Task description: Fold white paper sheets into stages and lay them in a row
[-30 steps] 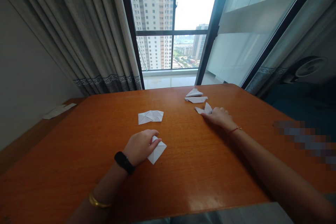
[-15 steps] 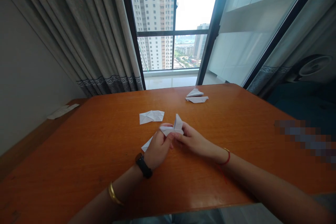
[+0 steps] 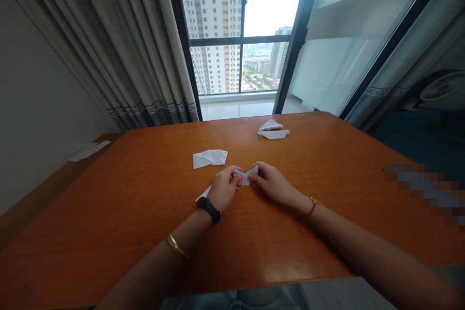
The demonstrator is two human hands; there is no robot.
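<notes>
Both hands lower now than half second ago; small folded paper point(image 3: 247, 175) down near table point(image 3: 327, 213), no longer held up. I see left hand point(image 3: 223, 189) pinching paper's left end, right hand point(image 3: 271, 184) pinching right end. Paper sits at frame centre, between my two grips, long side running left-right. Another folded sheet point(image 3: 203, 194) peeks from under left hand. Creased sheet point(image 3: 209, 158) just above in frame.

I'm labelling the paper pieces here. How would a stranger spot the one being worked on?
On the orange wooden table, look just nearer than the flat creased paper square. The small folded paper is pinched between the left hand and right hand; every other piece lies untouched.
</notes>
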